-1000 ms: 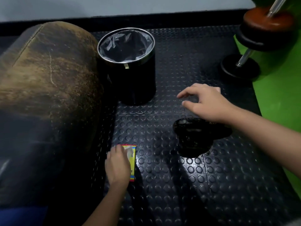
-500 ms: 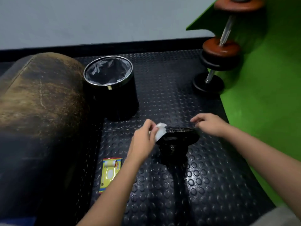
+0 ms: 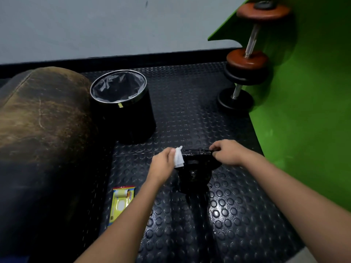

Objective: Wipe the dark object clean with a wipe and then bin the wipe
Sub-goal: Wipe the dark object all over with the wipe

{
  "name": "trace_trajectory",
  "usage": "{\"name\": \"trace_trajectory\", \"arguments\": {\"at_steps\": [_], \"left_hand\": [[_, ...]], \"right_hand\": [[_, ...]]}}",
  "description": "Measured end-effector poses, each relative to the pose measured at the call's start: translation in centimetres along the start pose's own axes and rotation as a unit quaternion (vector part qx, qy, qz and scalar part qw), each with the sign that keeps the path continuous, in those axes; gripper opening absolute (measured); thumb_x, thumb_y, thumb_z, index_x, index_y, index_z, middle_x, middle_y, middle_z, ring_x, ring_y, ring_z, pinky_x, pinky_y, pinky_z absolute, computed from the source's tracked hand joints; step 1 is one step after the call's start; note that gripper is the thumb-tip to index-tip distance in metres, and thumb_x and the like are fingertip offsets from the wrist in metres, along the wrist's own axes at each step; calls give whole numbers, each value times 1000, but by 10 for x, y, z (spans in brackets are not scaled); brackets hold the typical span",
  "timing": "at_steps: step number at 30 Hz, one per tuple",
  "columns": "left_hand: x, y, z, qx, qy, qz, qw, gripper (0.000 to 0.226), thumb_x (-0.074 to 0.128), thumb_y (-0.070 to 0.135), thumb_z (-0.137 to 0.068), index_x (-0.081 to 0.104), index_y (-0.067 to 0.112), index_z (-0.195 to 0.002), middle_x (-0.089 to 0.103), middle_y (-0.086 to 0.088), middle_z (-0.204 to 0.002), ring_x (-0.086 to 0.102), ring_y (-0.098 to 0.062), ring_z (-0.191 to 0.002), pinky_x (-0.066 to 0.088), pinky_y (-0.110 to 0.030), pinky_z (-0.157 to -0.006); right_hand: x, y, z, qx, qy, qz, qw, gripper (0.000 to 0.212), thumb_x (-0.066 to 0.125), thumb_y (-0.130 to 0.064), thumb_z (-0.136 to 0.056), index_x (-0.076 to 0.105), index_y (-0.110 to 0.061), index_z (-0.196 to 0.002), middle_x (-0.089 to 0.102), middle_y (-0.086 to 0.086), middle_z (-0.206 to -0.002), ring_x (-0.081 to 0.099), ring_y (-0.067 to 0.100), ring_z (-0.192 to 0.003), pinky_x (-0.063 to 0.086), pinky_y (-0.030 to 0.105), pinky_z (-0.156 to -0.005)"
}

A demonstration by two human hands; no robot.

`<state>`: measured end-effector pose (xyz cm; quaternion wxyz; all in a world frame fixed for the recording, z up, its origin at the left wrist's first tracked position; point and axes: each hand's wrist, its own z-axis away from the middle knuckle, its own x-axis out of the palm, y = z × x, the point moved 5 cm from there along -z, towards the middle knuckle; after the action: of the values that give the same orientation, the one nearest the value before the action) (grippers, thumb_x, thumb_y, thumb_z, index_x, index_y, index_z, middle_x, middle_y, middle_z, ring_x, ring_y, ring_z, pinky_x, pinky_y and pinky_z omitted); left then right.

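Note:
A glossy black kettlebell (image 3: 195, 173) stands on the studded black floor mat (image 3: 228, 215) in the middle of the view. My left hand (image 3: 161, 165) holds a folded white wipe (image 3: 178, 157) against the left end of the kettlebell's handle. My right hand (image 3: 227, 152) grips the right end of that handle with curled fingers. A black bin (image 3: 123, 109) with a steel rim and a grey liner stands open behind and to the left.
A yellow wipe packet (image 3: 121, 204) lies flat on the mat near my left forearm. A worn brown padded roll (image 3: 41, 118) fills the left side. A dumbbell with reddish plates (image 3: 247, 61) leans against the green wall (image 3: 307, 111) at the right.
My left hand left the packet on the mat and brought a white wipe up to the kettlebell's handle. My right hand came down from above the kettlebell and closed on the handle.

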<state>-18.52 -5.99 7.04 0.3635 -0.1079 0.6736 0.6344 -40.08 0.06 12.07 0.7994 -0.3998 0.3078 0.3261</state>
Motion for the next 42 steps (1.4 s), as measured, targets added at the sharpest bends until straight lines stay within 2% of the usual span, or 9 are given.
{"name": "trace_trajectory", "arguments": {"at_steps": [4,8,14,18,24,28,33,37,42], "left_hand": [[7,23,-4,47,-16,-15,999,28,41,36,-103,68,27,-102,68,12,-81,61,-3,-75,41,-18,-62],[7,6,-9,-14,3,1,1000,46,37,37,-104,57,5,-78,55,0,-65,48,-11,-60,35,-29,-58],[12,29,-8,48,-27,-28,998,30,42,35,-103,66,25,-87,61,11,-70,55,-2,-64,37,-17,-56],[5,8,-9,-31,-13,-11,999,44,35,36,-104,48,14,-69,49,3,-62,46,-13,-61,33,-28,-54],[16,17,7,5,-19,-55,998,47,33,34,-105,39,12,-64,47,2,-61,42,-9,-57,31,-17,-50],[21,3,32,-82,49,2,995,54,28,37,-106,40,13,-59,51,2,-60,44,-7,-56,32,-15,-49],[30,29,46,44,74,9,996,36,33,38,-105,58,24,-83,58,8,-87,50,-6,-85,35,-20,-70],[27,-1,52,30,36,-9,999,41,29,43,-105,63,23,-115,61,7,-108,54,-8,-102,42,-24,-84],[26,18,43,84,44,-50,994,36,40,32,-104,58,15,-130,57,5,-125,50,-9,-116,37,-22,-97]], "right_hand": [[-2,3,-5,-12,14,-3,1000,27,58,-26,-96,70,-25,-120,65,3,-122,61,17,-102,45,24,-85],[-2,6,-4,-20,4,-4,1000,31,62,-30,-96,67,-24,-125,65,0,-123,58,14,-103,43,23,-89],[-4,9,-10,-28,3,9,1000,27,66,-33,-94,70,-29,-120,67,-3,-116,57,14,-108,44,27,-100],[-1,11,-13,-33,4,6,999,27,67,-35,-94,69,-30,-121,66,-2,-118,57,17,-114,44,30,-101],[0,21,-13,-56,-11,12,998,28,68,-30,-94,69,-34,-121,66,-4,-122,59,17,-116,45,30,-101],[6,10,-13,-86,48,-43,994,32,62,-25,-98,66,-31,-130,62,-4,-133,55,17,-125,37,24,-99],[10,-1,-17,-101,56,-35,993,35,61,-26,-99,63,-27,-133,59,1,-134,54,20,-125,36,25,-95],[4,14,-16,-72,29,-3,997,35,63,-33,-97,63,-28,-132,61,1,-134,56,21,-123,43,33,-104],[4,28,-8,-66,40,-12,997,32,68,-40,-92,69,-30,-122,62,-14,-101,54,11,-101,40,25,-88]]}}
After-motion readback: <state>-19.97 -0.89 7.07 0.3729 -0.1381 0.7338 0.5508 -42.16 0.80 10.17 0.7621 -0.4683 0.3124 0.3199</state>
